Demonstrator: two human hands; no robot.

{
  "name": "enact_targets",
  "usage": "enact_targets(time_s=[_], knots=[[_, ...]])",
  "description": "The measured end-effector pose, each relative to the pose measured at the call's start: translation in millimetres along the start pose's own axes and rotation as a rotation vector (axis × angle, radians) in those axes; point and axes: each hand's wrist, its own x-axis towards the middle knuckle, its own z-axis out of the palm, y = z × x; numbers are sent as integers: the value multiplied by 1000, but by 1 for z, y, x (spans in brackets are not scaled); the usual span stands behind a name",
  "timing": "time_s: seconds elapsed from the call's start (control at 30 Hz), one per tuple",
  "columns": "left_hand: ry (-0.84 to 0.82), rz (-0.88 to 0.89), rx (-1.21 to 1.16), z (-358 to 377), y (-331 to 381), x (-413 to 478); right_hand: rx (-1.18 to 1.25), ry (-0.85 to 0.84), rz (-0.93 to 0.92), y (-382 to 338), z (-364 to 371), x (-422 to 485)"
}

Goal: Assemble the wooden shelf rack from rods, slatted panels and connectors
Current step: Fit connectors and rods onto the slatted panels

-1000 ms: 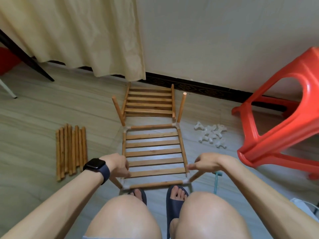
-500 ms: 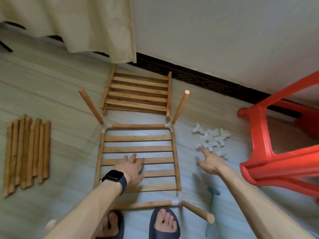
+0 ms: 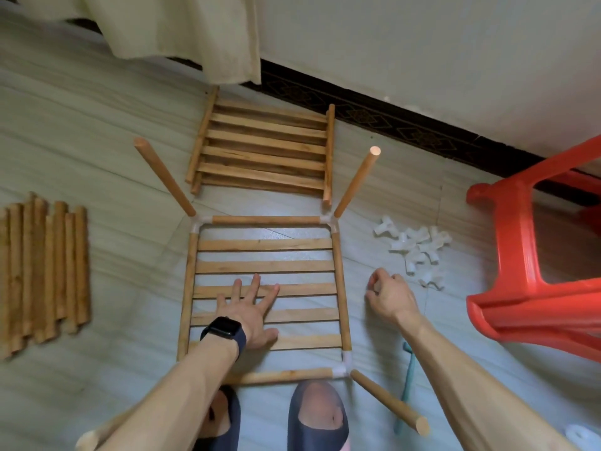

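Note:
A slatted panel (image 3: 266, 244) lies on the floor inside a frame of rods (image 3: 265, 219) joined by white corner connectors (image 3: 330, 220). Leg rods stick up from the corners, such as the far right leg rod (image 3: 356, 182). My left hand (image 3: 248, 307), with a dark watch on the wrist, presses flat on the middle slats with fingers spread. My right hand (image 3: 390, 296) hovers right of the frame with its fingers curled under; whether it holds anything is hidden. A pile of loose white connectors (image 3: 418, 250) lies just beyond it.
A second slatted panel (image 3: 263, 148) lies near the wall. Several loose rods (image 3: 42, 271) lie side by side at the left. A red plastic stool (image 3: 533, 271) stands at the right, and a teal tool (image 3: 405, 385) lies by my right forearm. My slippered feet (image 3: 317, 415) touch the frame's near edge.
My left hand left the frame's near left corner and now lies flat on the slats. My right hand let go of the right corner, reached towards the connector pile, then curled its fingers.

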Motion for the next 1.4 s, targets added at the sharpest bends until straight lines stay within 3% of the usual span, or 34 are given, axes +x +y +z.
enact_targets(time_s=[0.1,0.17,0.27,0.47,0.57,0.67,0.8,1.0,1.27,1.4], knots=[[-31,-2,-42,-12,-4,-8,219,105,-34,-4,-5,-24],[-15,26,-111,-23,0,-22,562,104,-10,-11,-22,-50],[44,139,-291,-54,13,-55,1064,-11,-38,-21,-60,-97],[217,400,-742,-137,61,-150,1448,-186,-207,-27,-120,-193],[172,498,-793,-160,79,-198,1515,-204,-310,-25,-133,-230],[140,552,-685,-167,92,-229,1527,-205,-344,-22,-138,-255],[160,599,-530,-156,112,-250,1538,-178,-297,-15,-134,-280],[232,569,-477,-123,123,-252,1629,-119,-208,-4,-118,-301],[288,546,-397,-112,125,-251,1383,49,-309,-10,-89,-302],[340,502,-455,-116,121,-248,1299,93,-263,-5,-93,-294]])
